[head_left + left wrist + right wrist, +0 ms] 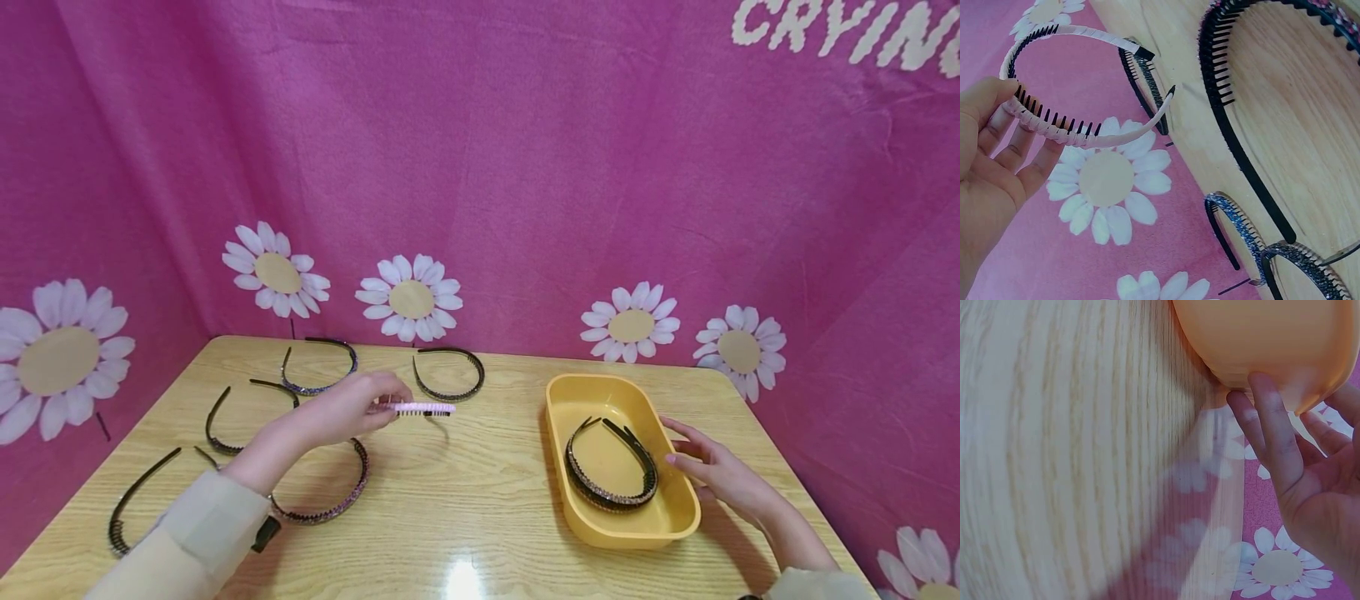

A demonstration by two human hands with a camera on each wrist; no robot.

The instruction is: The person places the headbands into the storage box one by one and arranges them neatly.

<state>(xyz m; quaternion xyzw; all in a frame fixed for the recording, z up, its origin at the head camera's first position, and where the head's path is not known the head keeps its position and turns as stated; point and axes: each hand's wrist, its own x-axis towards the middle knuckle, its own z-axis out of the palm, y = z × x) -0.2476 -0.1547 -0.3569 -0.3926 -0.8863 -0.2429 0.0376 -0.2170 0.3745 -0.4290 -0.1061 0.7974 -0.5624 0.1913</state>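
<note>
My left hand (358,408) pinches a pale pink headband (1054,134) between thumb and fingers, raised above the table. Black comb teeth line the inner side of this band, and its tips are dark. At the right, my right hand (716,471) touches the outer side wall of a yellow plastic bin (558,500), its fingers mostly straight. The right wrist view shows those fingers (1272,419) against the bin's wall. Inside the bin lie dark headbands (611,500) with sparkly outer faces, overlapping so that their number is hard to tell.
Several dark headbands lie on the wooden table (465,492) at the left, including a purple-sparkled one (330,512), a blue-sparkled one (311,390) and a black one (450,396) near the back. A pink cloth (487,208) with daisies hangs behind the table.
</note>
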